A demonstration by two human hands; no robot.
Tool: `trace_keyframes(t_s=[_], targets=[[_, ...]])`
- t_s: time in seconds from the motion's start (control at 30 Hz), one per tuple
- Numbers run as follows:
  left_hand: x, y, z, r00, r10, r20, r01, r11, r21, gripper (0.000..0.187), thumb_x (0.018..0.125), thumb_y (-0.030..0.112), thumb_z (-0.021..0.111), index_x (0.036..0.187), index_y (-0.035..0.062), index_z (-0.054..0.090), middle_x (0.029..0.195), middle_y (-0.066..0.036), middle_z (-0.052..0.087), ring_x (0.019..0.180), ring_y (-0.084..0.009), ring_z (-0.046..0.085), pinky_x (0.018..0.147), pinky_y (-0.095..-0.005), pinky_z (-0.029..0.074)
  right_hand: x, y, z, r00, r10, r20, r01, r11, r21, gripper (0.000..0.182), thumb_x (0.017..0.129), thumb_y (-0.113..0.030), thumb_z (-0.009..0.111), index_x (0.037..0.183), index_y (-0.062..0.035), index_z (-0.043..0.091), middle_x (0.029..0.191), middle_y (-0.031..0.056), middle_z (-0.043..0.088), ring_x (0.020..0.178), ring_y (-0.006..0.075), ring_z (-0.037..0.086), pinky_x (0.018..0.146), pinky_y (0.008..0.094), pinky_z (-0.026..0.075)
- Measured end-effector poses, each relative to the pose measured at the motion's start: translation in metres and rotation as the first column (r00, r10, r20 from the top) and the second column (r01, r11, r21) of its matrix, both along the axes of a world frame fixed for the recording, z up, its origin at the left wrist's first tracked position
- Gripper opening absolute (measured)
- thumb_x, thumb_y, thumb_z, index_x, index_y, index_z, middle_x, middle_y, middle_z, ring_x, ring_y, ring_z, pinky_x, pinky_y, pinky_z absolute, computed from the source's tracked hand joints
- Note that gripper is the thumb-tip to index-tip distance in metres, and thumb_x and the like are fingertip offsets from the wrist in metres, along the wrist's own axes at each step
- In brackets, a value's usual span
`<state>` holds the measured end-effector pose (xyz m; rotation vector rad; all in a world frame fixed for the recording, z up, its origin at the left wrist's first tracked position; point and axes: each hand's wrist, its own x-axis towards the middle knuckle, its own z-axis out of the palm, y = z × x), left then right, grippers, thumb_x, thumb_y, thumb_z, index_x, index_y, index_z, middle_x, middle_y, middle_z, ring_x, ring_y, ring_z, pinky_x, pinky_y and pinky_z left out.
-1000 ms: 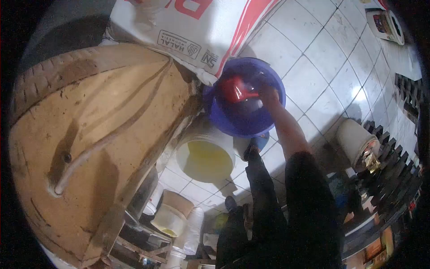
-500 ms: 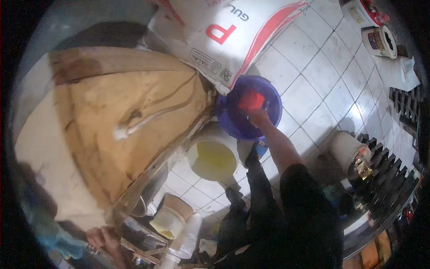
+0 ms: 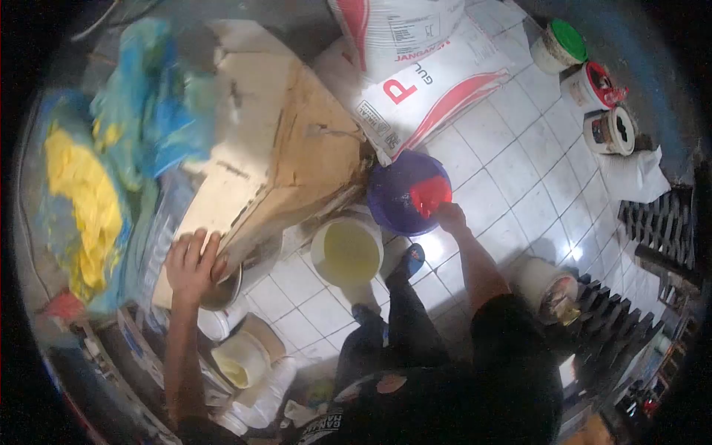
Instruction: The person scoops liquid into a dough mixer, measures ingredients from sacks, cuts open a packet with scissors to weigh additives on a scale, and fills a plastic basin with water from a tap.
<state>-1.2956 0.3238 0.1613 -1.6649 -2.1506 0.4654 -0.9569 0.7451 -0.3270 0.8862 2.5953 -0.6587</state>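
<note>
My right hand is closed on a red plastic scoop, the grip hidden by my fingers. The scoop is over the right part of a purple tub on the tiled floor. My left hand lies with its fingers stretched out on a pale flap of a large cardboard box. A white bucket holding yellowish liquid stands between the box and my feet, beside the tub.
White sacks with red print lie behind the tub. Several lidded buckets, one with a green lid, stand along the right wall. Yellow soft material sits on blue-green plastic at left. Black slatted racks stand at right.
The view has shifted, bringing the yellow material and more of my left arm into sight. The scoop has moved from mid-tub toward its right rim. My left hand remains at the box's edge.
</note>
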Motion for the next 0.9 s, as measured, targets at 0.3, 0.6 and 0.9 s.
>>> trace_keyframes(t_s=[0.3,0.6,0.9], targets=[[0.017,0.011,0.026,0.992,0.077,0.101,-0.080,0.997,0.023,0.051,0.084,0.034,0.065,0.132,0.0208,0.054,0.134,0.000,0.051,0.120,-0.0209,0.047,0.101,-0.0374,0.038,0.025,-0.010,0.149,0.921,0.127,-0.367,-0.127,0.992,0.025,0.030,0.085,-0.038,0.066,0.088,-0.0083,0.064,0.083,0.0155,0.067,0.080,0.0370,0.066,0.063,0.0467,0.052],[0.019,0.006,0.025,0.999,0.027,0.036,-0.029,0.999,0.030,0.046,0.090,0.040,0.057,0.132,0.0217,0.053,0.136,0.002,0.049,0.121,-0.0200,0.046,0.101,-0.0363,0.039,0.034,-0.018,0.222,0.872,-0.126,-0.473,0.052,0.985,-0.166,0.028,0.085,-0.033,0.070,0.094,-0.0068,0.067,0.080,0.0181,0.067,0.072,0.0358,0.066,0.062,0.0405,0.051],[0.018,0.001,0.016,0.996,0.031,0.080,-0.035,0.998,0.051,0.047,0.091,0.039,0.056,0.134,0.0209,0.052,0.138,-0.002,0.048,0.126,-0.0234,0.044,0.105,-0.0412,0.035,0.037,-0.027,0.278,0.901,-0.233,-0.365,0.174,0.966,-0.189,0.028,0.091,-0.027,0.065,0.095,0.0005,0.068,0.072,0.0098,0.065,0.065,0.0126,0.052,0.058,0.0324,0.044]])
